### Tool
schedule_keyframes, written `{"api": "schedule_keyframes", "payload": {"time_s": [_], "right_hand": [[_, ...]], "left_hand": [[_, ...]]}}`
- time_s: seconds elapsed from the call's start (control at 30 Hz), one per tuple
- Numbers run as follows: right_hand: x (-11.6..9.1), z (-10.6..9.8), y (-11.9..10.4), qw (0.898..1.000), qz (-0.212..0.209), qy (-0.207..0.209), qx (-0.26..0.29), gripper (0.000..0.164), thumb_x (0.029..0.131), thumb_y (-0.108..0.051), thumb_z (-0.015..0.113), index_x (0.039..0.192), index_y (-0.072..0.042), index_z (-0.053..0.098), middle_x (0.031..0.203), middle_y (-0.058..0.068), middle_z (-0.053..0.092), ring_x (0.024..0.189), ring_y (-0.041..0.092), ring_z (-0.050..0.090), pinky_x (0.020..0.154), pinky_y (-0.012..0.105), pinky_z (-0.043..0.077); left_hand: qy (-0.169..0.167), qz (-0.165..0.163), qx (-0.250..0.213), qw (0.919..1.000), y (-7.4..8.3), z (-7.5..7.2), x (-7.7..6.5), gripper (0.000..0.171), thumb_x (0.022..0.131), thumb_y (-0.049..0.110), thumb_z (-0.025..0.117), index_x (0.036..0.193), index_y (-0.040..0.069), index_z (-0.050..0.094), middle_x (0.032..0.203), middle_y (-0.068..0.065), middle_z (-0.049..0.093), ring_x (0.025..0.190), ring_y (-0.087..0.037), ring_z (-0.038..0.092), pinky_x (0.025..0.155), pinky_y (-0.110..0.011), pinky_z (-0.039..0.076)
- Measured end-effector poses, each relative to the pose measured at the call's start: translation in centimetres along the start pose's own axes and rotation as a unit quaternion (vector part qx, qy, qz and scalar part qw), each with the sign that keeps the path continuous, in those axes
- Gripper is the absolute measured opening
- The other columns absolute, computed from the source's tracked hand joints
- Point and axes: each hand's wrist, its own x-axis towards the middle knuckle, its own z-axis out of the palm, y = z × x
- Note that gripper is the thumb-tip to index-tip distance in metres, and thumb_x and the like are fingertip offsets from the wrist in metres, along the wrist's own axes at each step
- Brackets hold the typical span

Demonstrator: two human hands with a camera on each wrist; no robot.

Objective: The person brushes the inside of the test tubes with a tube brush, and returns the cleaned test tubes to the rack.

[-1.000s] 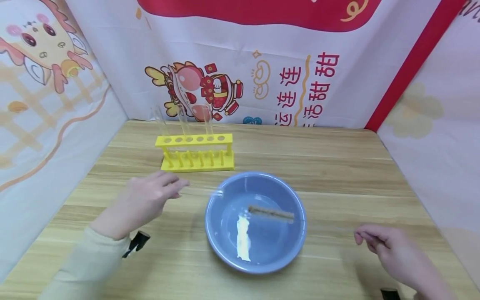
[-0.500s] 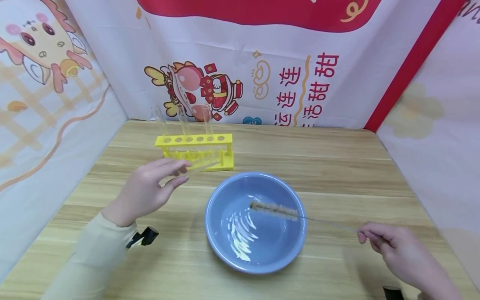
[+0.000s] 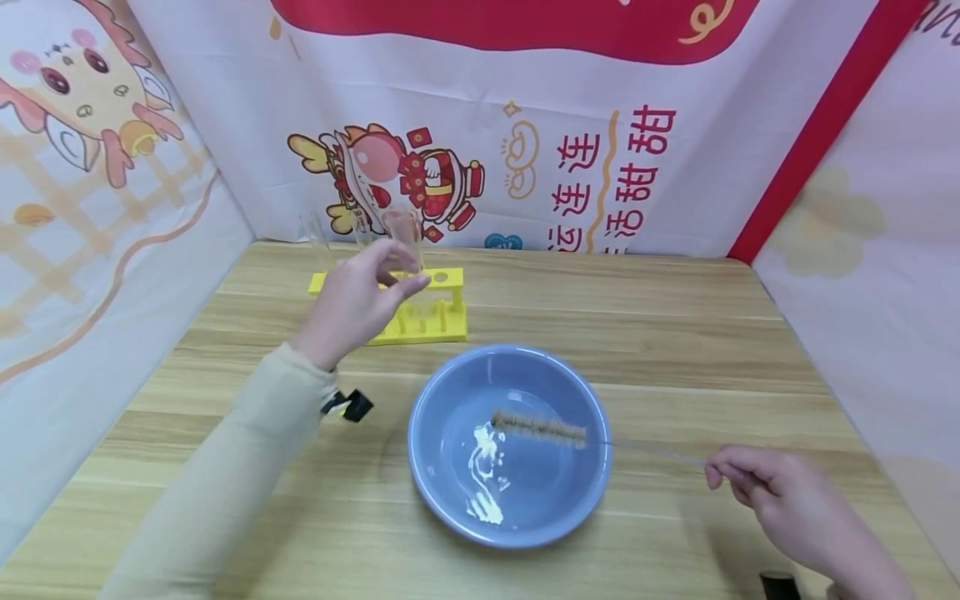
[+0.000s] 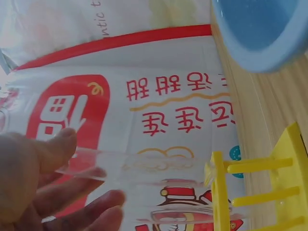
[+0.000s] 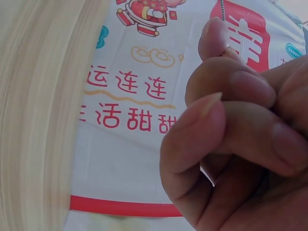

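My left hand (image 3: 360,292) pinches a clear test tube (image 4: 115,161) between thumb and fingers, over the yellow test tube rack (image 3: 420,337). In the left wrist view the tube's far end meets the rack's top plate (image 4: 220,192). Other clear tubes stand in the rack, partly hidden behind the hand. At the right, my right hand (image 3: 787,500) grips the thin wire handle (image 3: 660,452) of a test tube brush. Its tan bristle head (image 3: 540,429) hangs over the blue basin (image 3: 517,538). The right wrist view shows curled fingers (image 5: 192,139) with the twisted wire (image 5: 222,9) rising above.
Water glints inside the basin, which sits mid-table in front of the rack. Printed cloth walls (image 3: 480,83) enclose the wooden table (image 3: 675,325) at the back and both sides. Black pieces show at both wrists, such as the left one (image 3: 358,406).
My left hand has moved forward and right to the rack, turning the test tube from lying level to upright. The right hand and brush have barely shifted.
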Motion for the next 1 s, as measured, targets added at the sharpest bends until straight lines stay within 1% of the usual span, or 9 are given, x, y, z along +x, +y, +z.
{"api": "schedule_keyframes", "payload": {"time_s": [0.1, 0.2, 0.33, 0.37, 0.47, 0.57, 0.73, 0.83, 1.0], "right_hand": [[0.0, 0.1, 0.0, 1.000, 0.003, -0.004, 0.004, 0.054, 0.079, 0.026, 0.057, 0.084, -0.028, 0.063, 0.074, -0.019, 0.053, 0.060, -0.002, 0.043, 0.047, 0.018, 0.034], [0.1, 0.2, 0.1, 1.000, 0.005, -0.007, 0.003, 0.054, 0.080, 0.025, 0.057, 0.085, -0.028, 0.062, 0.069, -0.020, 0.047, 0.058, -0.002, 0.040, 0.046, 0.018, 0.033], [0.1, 0.2, 0.1, 1.000, 0.010, -0.011, 0.004, 0.053, 0.082, 0.024, 0.057, 0.085, -0.028, 0.061, 0.066, -0.019, 0.040, 0.057, -0.002, 0.038, 0.045, 0.019, 0.032], [0.1, 0.2, 0.1, 1.000, 0.010, -0.011, 0.005, 0.053, 0.082, 0.024, 0.057, 0.085, -0.028, 0.061, 0.065, -0.019, 0.039, 0.056, -0.002, 0.037, 0.045, 0.019, 0.032], [0.1, 0.2, 0.1, 1.000, 0.013, -0.013, 0.005, 0.053, 0.082, 0.024, 0.058, 0.085, -0.029, 0.061, 0.065, -0.020, 0.038, 0.056, -0.002, 0.037, 0.044, 0.019, 0.032], [0.1, 0.3, 0.2, 1.000, 0.017, -0.015, 0.002, 0.053, 0.081, 0.024, 0.058, 0.085, -0.029, 0.062, 0.065, -0.020, 0.038, 0.056, -0.002, 0.038, 0.044, 0.019, 0.033], [0.1, 0.3, 0.3, 0.999, 0.024, -0.022, 0.003, 0.053, 0.081, 0.024, 0.057, 0.086, -0.028, 0.063, 0.066, -0.019, 0.041, 0.058, -0.002, 0.039, 0.044, 0.020, 0.034], [0.1, 0.4, 0.3, 0.999, 0.026, -0.023, 0.005, 0.053, 0.081, 0.024, 0.057, 0.086, -0.028, 0.062, 0.066, -0.019, 0.041, 0.058, -0.002, 0.040, 0.044, 0.020, 0.034], [0.2, 0.6, 0.2, 0.999, 0.021, -0.025, 0.006, 0.053, 0.082, 0.024, 0.057, 0.087, -0.029, 0.062, 0.065, -0.019, 0.039, 0.057, -0.002, 0.038, 0.044, 0.019, 0.033]], "left_hand": [[0.025, -0.028, 0.019, 0.9991, -0.2, 0.6, 2.1, 0.031, 0.090, 0.032, 0.074, 0.111, 0.011, 0.065, 0.105, -0.004, 0.070, 0.079, -0.020, 0.064, 0.069, -0.035, 0.055], [0.045, -0.045, 0.039, 0.9972, -0.4, 1.2, 3.9, 0.031, 0.090, 0.034, 0.073, 0.112, 0.013, 0.068, 0.105, -0.005, 0.071, 0.085, -0.021, 0.063, 0.078, -0.037, 0.051], [0.052, -0.063, 0.054, 0.9952, -0.6, 1.9, 5.5, 0.030, 0.091, 0.035, 0.072, 0.113, 0.015, 0.068, 0.103, -0.006, 0.072, 0.092, -0.024, 0.060, 0.086, -0.041, 0.044], [0.051, -0.068, 0.057, 0.9947, -0.6, 2.1, 5.8, 0.031, 0.091, 0.035, 0.072, 0.115, 0.015, 0.068, 0.104, -0.006, 0.072, 0.093, -0.024, 0.060, 0.087, -0.041, 0.044], [0.046, -0.086, 0.066, 0.9930, -0.7, 2.6, 6.5, 0.033, 0.092, 0.035, 0.070, 0.119, 0.016, 0.067, 0.106, -0.006, 0.071, 0.093, -0.023, 0.060, 0.087, -0.041, 0.044], [0.037, -0.104, 0.075, 0.9910, -0.8, 3.1, 6.9, 0.034, 0.093, 0.035, 0.070, 0.122, 0.016, 0.067, 0.108, -0.004, 0.071, 0.091, -0.022, 0.061, 0.087, -0.040, 0.045], [0.029, -0.113, 0.085, 0.9895, -0.8, 4.1, 7.4, 0.031, 0.095, 0.032, 0.069, 0.120, 0.014, 0.067, 0.101, -0.003, 0.070, 0.081, -0.020, 0.061, 0.079, -0.036, 0.049], [0.022, -0.120, 0.089, 0.9885, -0.6, 4.6, 7.9, 0.033, 0.095, 0.030, 0.068, 0.122, 0.011, 0.062, 0.096, -0.005, 0.069, 0.078, -0.020, 0.062, 0.073, -0.035, 0.052], [0.002, -0.157, 0.071, 0.9851, -0.5, 5.3, 8.4, 0.039, 0.099, 0.030, 0.061, 0.130, 0.010, 0.048, 0.095, -0.006, 0.066, 0.069, -0.020, 0.064, 0.061, -0.033, 0.054]]}}
